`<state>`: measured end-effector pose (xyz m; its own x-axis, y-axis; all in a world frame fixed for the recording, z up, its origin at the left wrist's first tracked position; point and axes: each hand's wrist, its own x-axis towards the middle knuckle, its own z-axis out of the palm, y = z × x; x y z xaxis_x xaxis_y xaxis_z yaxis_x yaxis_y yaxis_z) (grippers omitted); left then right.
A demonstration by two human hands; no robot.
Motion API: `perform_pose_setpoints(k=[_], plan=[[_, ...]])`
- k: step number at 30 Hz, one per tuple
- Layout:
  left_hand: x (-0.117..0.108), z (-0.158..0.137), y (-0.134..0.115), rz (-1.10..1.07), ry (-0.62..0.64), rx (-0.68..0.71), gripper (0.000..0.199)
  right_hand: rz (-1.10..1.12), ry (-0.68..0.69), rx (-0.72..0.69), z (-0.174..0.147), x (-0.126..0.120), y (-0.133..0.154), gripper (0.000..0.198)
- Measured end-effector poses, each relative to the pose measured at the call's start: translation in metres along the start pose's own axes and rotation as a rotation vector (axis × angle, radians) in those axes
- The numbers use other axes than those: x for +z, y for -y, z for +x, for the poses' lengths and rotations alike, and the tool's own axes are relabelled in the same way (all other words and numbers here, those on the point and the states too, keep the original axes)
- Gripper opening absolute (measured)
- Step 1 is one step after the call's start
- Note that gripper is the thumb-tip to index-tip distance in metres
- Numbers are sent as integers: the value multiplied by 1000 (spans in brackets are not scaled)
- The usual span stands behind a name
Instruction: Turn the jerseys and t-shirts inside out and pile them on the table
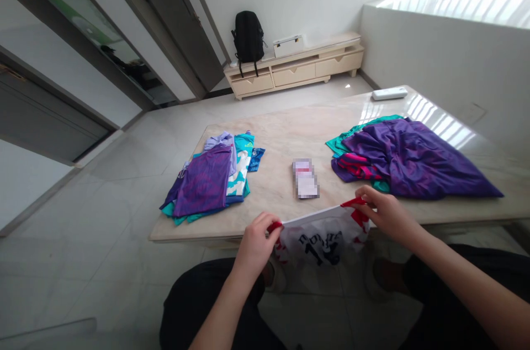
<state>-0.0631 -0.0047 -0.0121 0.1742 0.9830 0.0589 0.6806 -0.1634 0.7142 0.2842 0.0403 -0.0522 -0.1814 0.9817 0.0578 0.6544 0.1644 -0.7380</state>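
A white and red sports jersey (318, 242) with dark number and lettering hangs stretched between my hands at the table's front edge. My left hand (257, 239) pinches one red corner of it, and my right hand (381, 209) grips the other red corner. The cloth drops below the tabletop in front of my knees. To the left lies a stack of folded jerseys (205, 179) in purple, teal and lilac. On the right, a loose heap of clothes (414, 157) shows mostly purple, with teal and pink parts. A blurred-out flat item (305, 179) lies between the piles.
The marble-topped table (281, 140) spans the space before me. A white oblong object (389, 93) rests at its far right corner. Beyond stand a low cabinet (293, 71) and, on it, a black backpack (248, 38) and a white box (287, 46).
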Motion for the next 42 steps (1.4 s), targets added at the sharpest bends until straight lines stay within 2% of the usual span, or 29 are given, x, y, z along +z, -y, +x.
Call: perform_pose_setpoints(k=[3,7,10,13,18,21,24,28,31,33,35,37,39,42], plan=[[0,-3,0,-7,10,-103,8,79,-29,0,-7,1,8,19],[-4,-7,0,-106,-53,-169,22,319,-43,41,-10,-1,18,39],[-10,-10,2,-214,-103,-141,32,507,-8,64,-16,-6,29,50],[-17,-11,1,-277,-139,-108,37,642,-1,86,-26,-11,40,51],[-23,-14,-12,-343,-202,-23,32,770,-66,67,-40,-13,46,47],[-25,-21,-25,-397,-153,37,30,880,-41,54,-45,-16,47,41],[-33,-36,-46,-521,14,180,26,971,138,36,-53,-28,54,35],[-50,-61,-92,-624,312,432,28,1021,550,-99,-79,-56,75,33],[-56,-69,-125,-687,472,604,35,1110,773,-173,-99,-72,95,34],[-48,-65,-135,-764,463,651,35,1160,853,-166,-102,-70,110,34],[-27,-54,-133,-868,337,589,22,1225,855,-136,-95,-56,121,33],[1,-42,-120,-960,185,455,9,1308,797,-101,-80,-30,126,31],[30,-30,-100,-1041,77,313,8,1369,711,-76,-63,0,121,28],[58,-17,-69,-1127,-44,215,11,1384,616,-63,-40,41,99,24]])
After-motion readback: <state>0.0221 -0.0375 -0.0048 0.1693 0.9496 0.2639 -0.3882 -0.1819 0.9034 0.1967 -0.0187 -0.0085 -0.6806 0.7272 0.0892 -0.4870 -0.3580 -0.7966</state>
